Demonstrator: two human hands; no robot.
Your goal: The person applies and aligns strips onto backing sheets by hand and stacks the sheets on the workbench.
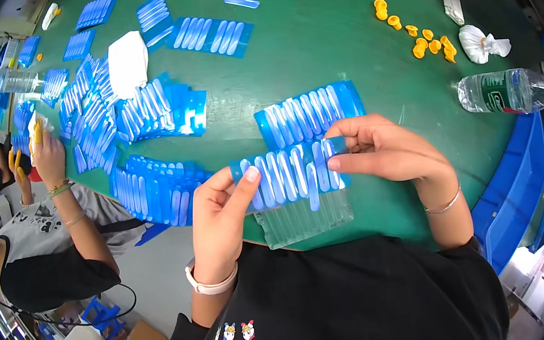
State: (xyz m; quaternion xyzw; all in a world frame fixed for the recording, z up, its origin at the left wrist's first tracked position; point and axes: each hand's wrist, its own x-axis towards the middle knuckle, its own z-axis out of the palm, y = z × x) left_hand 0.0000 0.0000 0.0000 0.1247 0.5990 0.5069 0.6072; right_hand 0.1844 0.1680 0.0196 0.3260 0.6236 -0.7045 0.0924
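Closest to the camera, the left hand [222, 210] curls around the left end of a blue card [289, 174] lined with a row of pale oblong blisters, its thumb pressed flat on the front near the card's upper left corner and its fingers closed behind. The right hand [385, 152] pinches the card's right end, fingers folded over the top edge and thumb along the front, so the card hangs level between both hands just above the table edge. One loose pale strip [312, 185] sits upright across the card's front. Directly under the card, on the green table [352, 44], lies a clear ribbed plastic tray [305, 220], partly hidden by the card. Just beyond the hands, another blue card [309, 114] of the same kind lies flat on the table, tilted slightly. To the left, a fanned stack of blue cards [159, 190] overlaps along the near edge, and further back more heaps of them [135, 108] spread across the table's left half. At the left edge another person's hand [46, 153] rests near those heaps. Off to the right a clear water bottle [507, 92] lies on its side, and beyond it are small orange pieces [422, 39] and a tied white bag [481, 44].
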